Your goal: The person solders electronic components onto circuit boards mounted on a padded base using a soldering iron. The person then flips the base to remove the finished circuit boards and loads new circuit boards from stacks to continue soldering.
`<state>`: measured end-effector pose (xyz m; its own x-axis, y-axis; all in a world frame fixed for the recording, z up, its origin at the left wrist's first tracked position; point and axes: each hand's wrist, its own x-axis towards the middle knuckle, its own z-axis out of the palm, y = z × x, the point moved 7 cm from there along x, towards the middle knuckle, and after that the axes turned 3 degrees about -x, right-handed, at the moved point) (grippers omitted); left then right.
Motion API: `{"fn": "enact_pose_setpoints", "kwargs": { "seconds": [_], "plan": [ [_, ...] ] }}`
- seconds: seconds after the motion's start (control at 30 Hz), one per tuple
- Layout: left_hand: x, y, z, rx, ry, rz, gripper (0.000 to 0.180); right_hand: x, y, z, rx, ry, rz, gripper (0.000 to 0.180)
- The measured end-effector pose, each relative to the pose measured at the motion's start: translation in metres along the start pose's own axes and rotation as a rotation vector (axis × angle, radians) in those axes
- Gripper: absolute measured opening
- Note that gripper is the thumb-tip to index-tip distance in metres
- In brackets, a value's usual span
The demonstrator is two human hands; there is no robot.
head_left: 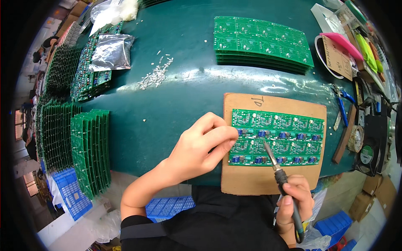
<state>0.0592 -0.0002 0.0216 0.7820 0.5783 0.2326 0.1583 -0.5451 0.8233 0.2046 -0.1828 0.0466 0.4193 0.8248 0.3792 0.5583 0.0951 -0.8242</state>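
A green circuit board panel (289,146) with rows of small blue parts lies on a brown cardboard sheet (268,180) near the table's front edge. In my right hand (298,198) is a soldering iron (281,177), held like a pen by its dark handle. Its metal tip points up and left, over the middle of the panel; whether it touches is unclear. My left hand (199,144) is at the panel's left edge, thumb and forefinger pinched together beside a blue part. What the pinch holds, if anything, is hidden by the fingers.
Stacked green panels (259,39) sit at the back right. Loose small whitish parts (155,76) and a silvery bag (112,52) lie back left. Upright panels (90,146) line the left side. Blue-handled pliers (342,109), a wire spool (356,139) and a black fan (368,152) are at right.
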Motion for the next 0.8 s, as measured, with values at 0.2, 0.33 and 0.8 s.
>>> {"fn": "enact_pose_setpoints", "kwargs": {
  "seconds": [0.2, 0.33, 0.8],
  "plan": [
    [0.014, 0.016, 0.028, 0.067, -0.021, 0.163, 0.017, -0.003, 0.01, -0.004, 0.02, 0.03, 0.109, 0.019],
    [0.017, 0.015, 0.039, 0.139, -0.033, 0.168, 0.018, 0.001, 0.013, 0.0, 0.037, -0.008, 0.12, 0.019],
    [0.022, 0.025, 0.033, 0.099, -0.087, 0.003, 0.015, 0.0, 0.012, -0.03, 0.008, 0.165, -0.011, 0.019]
  ]
}}
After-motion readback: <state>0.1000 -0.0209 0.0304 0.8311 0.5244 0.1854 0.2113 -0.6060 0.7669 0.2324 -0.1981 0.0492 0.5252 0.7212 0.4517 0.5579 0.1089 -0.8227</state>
